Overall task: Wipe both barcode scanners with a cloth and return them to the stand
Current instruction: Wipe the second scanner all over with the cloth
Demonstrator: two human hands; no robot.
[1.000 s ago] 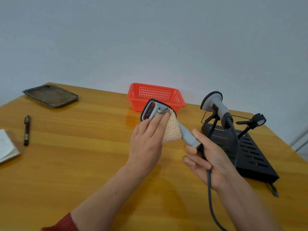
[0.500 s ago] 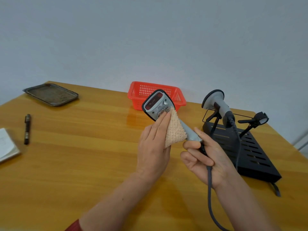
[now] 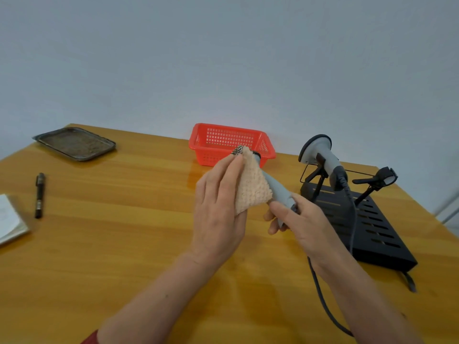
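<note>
A grey corded barcode scanner (image 3: 278,189) is held above the table, and my right hand (image 3: 305,224) grips its handle. My left hand (image 3: 218,207) holds a peach knitted cloth (image 3: 250,189) over the scanner's head, which is almost wholly hidden; only a black edge shows at the top. A second grey scanner (image 3: 320,155) sits in the left cradle of the black slotted stand (image 3: 372,227) at the right. The stand's right cradle (image 3: 382,176) holds nothing.
A red plastic basket (image 3: 216,145) stands just behind the hands. At the far left lie a dark metal tray (image 3: 74,144), a black pen (image 3: 39,194) and a white notebook (image 3: 10,222). The held scanner's grey cable (image 3: 323,301) runs down past my right forearm.
The cloth has slid up over the scanner's head, which showed its window before and is now covered. Both hands moved slightly up and right.
</note>
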